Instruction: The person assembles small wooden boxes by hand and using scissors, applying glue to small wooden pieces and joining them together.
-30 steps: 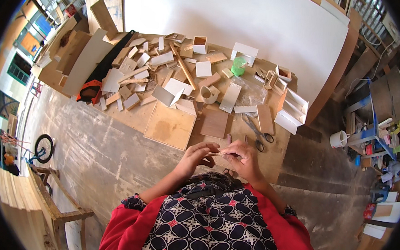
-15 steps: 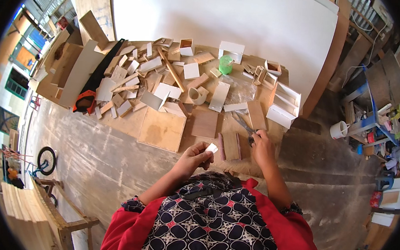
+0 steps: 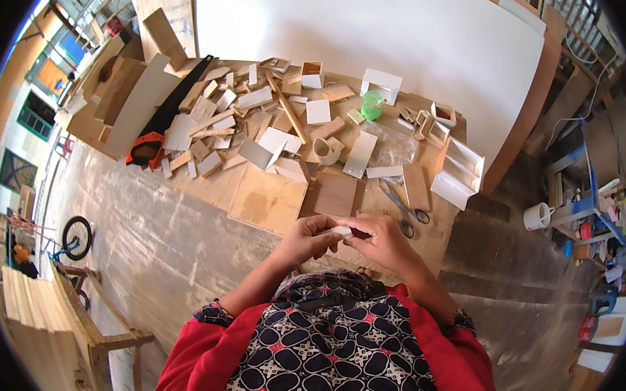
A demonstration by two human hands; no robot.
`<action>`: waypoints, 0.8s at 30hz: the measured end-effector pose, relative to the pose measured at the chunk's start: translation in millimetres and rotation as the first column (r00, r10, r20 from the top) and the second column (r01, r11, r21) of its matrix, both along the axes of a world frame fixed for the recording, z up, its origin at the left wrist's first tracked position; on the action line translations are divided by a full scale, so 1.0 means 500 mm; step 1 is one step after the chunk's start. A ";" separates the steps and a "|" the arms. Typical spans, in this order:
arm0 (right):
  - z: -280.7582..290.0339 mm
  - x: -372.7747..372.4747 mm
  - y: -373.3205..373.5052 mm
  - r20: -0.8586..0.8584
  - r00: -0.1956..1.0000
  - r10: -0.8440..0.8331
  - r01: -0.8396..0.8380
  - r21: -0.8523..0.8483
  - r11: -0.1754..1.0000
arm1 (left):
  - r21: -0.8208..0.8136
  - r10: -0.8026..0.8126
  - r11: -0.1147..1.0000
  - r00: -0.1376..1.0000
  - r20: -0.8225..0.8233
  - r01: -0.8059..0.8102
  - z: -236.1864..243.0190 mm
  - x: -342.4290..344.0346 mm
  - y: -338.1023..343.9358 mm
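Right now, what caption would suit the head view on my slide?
Left hand and right hand pinch a small white piece at a table with scissors and wood offcuts.

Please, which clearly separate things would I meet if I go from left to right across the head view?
Bicycle wheel, hand saw, left hand, small white piece between the hands, right hand, white divided box, white bucket.

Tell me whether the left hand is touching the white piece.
Touching: the head view shows the left hand pinching the white piece at its left end.
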State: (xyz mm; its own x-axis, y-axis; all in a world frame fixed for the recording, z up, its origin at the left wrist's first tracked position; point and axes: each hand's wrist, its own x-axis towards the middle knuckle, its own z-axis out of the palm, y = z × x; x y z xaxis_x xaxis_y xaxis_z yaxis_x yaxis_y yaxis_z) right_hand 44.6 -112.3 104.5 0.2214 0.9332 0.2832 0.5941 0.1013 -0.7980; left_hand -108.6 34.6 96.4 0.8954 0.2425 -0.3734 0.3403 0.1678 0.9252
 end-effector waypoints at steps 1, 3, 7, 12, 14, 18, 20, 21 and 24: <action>0.003 -0.005 0.013 0.034 0.999 -0.018 0.016 0.051 0.999 | -0.016 0.022 1.000 0.999 0.032 -0.021 -0.002 -0.007 0.009; 0.017 -0.011 0.039 0.015 0.999 -0.038 0.037 0.086 0.996 | -0.134 0.209 0.972 0.969 0.130 -0.191 -0.006 -0.019 0.022; 0.032 -0.007 0.101 -0.196 0.961 -0.195 0.217 0.099 0.971 | -0.153 0.446 0.894 0.871 0.207 -0.421 0.000 -0.057 0.060; 0.026 0.010 0.199 -0.041 0.937 -0.346 0.347 0.198 0.917 | -0.097 0.526 0.850 0.832 0.179 -0.517 -0.008 -0.125 0.085; 0.026 0.003 0.221 -0.067 0.933 -0.354 0.360 0.194 0.913 | -0.074 0.541 0.840 0.826 0.159 -0.537 -0.019 -0.149 0.087; 0.010 0.002 0.243 -0.105 0.930 -0.351 0.364 0.145 0.920 | -0.071 0.591 0.806 0.796 0.129 -0.587 -0.040 -0.180 0.087; 0.008 0.001 0.248 -0.114 0.930 -0.349 0.362 0.131 0.923 | -0.073 0.595 0.804 0.794 0.126 -0.590 -0.056 -0.194 0.091; 0.006 -0.002 0.250 -0.121 0.929 -0.350 0.364 0.122 0.923 | -0.072 0.597 0.802 0.793 0.120 -0.593 -0.063 -0.201 0.092; 0.006 -0.006 0.255 -0.148 0.924 -0.353 0.369 0.097 0.924 | -0.066 0.603 0.797 0.788 0.121 -0.600 -0.078 -0.213 0.094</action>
